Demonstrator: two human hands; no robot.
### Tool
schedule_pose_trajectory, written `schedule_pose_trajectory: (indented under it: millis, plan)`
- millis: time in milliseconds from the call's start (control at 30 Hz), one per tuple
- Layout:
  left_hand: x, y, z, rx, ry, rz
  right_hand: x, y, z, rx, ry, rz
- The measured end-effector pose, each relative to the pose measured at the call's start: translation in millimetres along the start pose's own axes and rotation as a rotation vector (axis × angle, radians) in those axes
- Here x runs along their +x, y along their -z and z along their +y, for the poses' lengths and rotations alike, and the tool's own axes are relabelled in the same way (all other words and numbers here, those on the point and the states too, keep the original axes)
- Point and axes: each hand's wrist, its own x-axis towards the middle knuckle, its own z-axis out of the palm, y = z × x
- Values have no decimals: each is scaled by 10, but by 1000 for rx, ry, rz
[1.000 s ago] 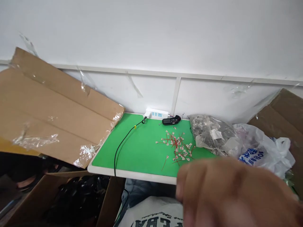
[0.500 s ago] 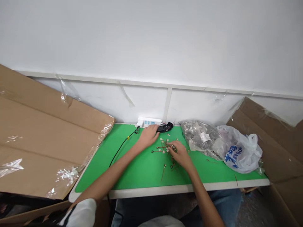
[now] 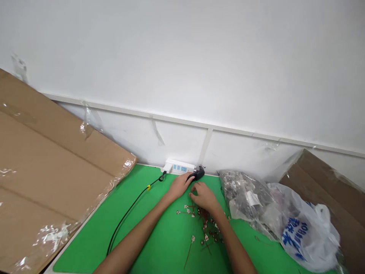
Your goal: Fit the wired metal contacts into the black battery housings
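My left hand (image 3: 179, 186) is wrapped around the near end of a black handheld device (image 3: 199, 174), whose shape is partly hidden by the fingers. Just to the right, my right hand (image 3: 204, 196) has its thumb and forefinger pinched together close to the device. What lies in that pinch is too small to make out. Below and partly under my right forearm spreads a loose pile of short reddish wires with small metal end pieces (image 3: 206, 236). One such wire (image 3: 188, 251) lies apart, toward the near side.
A white power strip (image 3: 182, 167) with a plugged-in adapter stands against the wall. Its black cable (image 3: 128, 210) crosses the green tabletop (image 3: 159, 243). A clear bag of parts (image 3: 242, 194) and a white plastic bag (image 3: 310, 232) lie right. Cardboard (image 3: 71, 163) flanks the left.
My right hand has moved off the pile up to the black device. My left hand now grips the device more closely. The camera view has tilted and shifted.
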Motion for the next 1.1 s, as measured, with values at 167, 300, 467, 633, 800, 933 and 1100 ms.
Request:
schedule_pose_trajectory:
  millis: [167, 300, 467, 633, 800, 933, 1100]
  plan:
    - [-21, 29, -62, -343, 165, 178, -120, -130, 164, 86, -31, 33]
    - [-72, 7, -78, -648, 247, 246, -153, -187, 270, 153, -46, 31]
    - [-73, 20, -89, -874, 320, 259, -129, -235, 236, 113, -42, 39]
    - [-86, 38, -81, -954, 356, 238, -138, -265, 233, 56, 23, 35]
    - [-104, 70, -27, -1004, 396, 95, -136, -266, 253, 142, 41, 76]
    - [-125, 113, 50, -1046, 450, -81, -106, -204, 212, 382, 59, 182]
    - [-171, 115, 95, -984, 486, -27, -70, -127, 180, 707, -26, 279]
